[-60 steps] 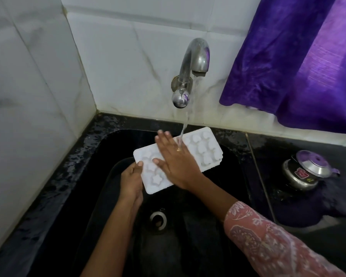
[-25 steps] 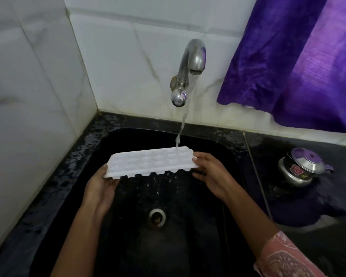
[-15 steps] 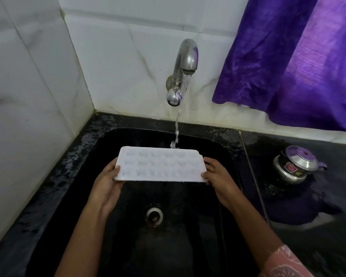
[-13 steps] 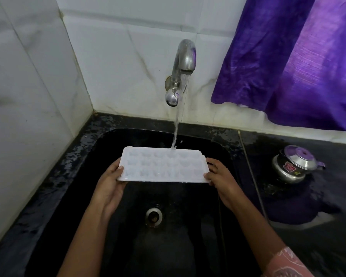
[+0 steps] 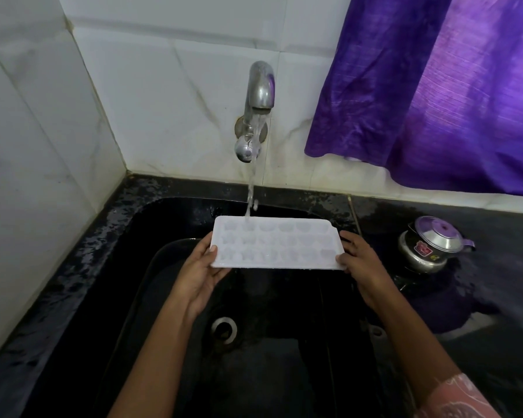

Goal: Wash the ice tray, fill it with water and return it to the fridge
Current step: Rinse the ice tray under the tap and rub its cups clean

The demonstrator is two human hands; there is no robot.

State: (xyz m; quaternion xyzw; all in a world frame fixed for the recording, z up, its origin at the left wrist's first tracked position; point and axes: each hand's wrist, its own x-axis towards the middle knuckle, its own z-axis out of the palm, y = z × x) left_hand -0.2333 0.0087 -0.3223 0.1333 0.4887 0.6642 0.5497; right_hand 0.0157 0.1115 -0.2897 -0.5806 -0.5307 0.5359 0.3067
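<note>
A white ice tray (image 5: 277, 244) with star-shaped cells is held level, cells up, over the black sink (image 5: 151, 224). My left hand (image 5: 201, 274) grips its left end, thumb on the rim. My right hand (image 5: 355, 259) grips its right end. Water runs from the metal tap (image 5: 258, 95) in a thin stream (image 5: 251, 188) and lands on the tray's far left cells.
The sink drain (image 5: 224, 328) lies below the tray. A small steel pot with a lid (image 5: 432, 242) stands on the wet black counter at the right. A purple curtain (image 5: 435, 86) hangs above it. White tiled walls close the left and back.
My right hand stopped rubbing the tilted tray and took its right end. Both hands levelled the tray, cells up, and shifted it right, so the stream now lands on its far left cells.
</note>
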